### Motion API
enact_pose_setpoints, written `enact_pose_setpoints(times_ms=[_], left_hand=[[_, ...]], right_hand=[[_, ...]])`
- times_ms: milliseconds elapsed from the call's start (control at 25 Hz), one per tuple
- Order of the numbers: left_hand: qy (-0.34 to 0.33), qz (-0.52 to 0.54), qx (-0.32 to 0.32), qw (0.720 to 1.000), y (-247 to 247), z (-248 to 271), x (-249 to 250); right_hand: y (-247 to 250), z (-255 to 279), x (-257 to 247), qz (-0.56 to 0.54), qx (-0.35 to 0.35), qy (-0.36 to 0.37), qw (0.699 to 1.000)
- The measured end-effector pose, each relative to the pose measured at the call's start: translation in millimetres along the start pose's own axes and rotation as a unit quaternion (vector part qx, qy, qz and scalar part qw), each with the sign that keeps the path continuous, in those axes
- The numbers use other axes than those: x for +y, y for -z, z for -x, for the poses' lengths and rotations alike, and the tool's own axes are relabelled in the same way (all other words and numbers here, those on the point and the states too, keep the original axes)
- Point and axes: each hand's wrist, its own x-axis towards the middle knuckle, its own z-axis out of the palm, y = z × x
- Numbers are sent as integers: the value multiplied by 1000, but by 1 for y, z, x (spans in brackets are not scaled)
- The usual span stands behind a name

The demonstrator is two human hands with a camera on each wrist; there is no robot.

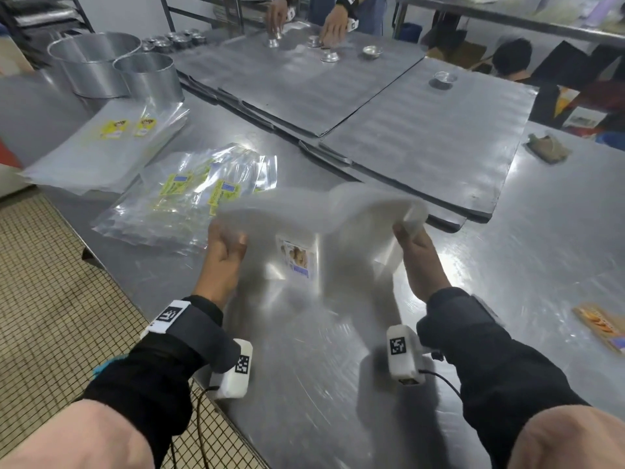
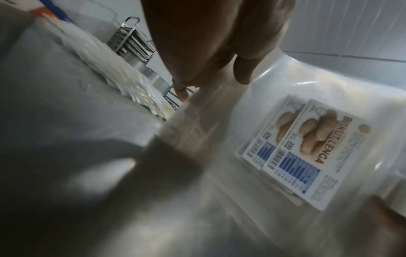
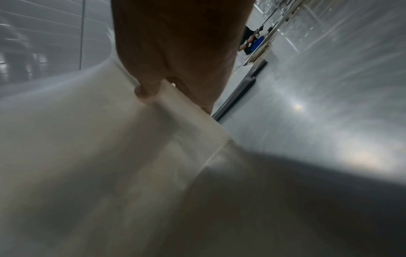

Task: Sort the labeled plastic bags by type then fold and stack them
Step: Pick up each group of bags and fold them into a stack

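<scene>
Motion blurs the bags (image 1: 314, 211) held up over the tabletop's (image 1: 338, 384) near middle, so their count and top edge are unclear. They are clear plastic; a white label (image 2: 307, 153) reads "BISKUT LENGA" with a second behind. The left hand (image 1: 225, 252) clamps their left edge, the right hand (image 1: 414, 245) pinches the right edge. Farther left lies a yellow-labelled pile (image 1: 189, 198), then another pile (image 1: 108, 140) at the far-left edge

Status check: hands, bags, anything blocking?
Left hand and right hand grip the biscuit-label bags, lifted mid-fold. Yellow-label piles sit left. Nothing blocking.
</scene>
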Motion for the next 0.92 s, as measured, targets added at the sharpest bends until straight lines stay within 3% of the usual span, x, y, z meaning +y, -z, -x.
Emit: enact_pose_setpoints(times_ms=[160,440,640,800,920], left_hand=[[-4,-39,26,999,-14,4,1],[-20,-31,32,999,-14,1,6],[-7,-4,13,1000,-11,-2,1],[13,51,4,999,-13,1,0],[-4,-25,7,1000,-18,3,-1]], right_hand=[[11,-1,1,-59,58,2,997],[3,-1,-2,-59,81,22,995],[-1,-2,-3,-71,37,2,997],[1,-1,1,-55,48,9,997],[10,2,1,-36,29,15,999]])
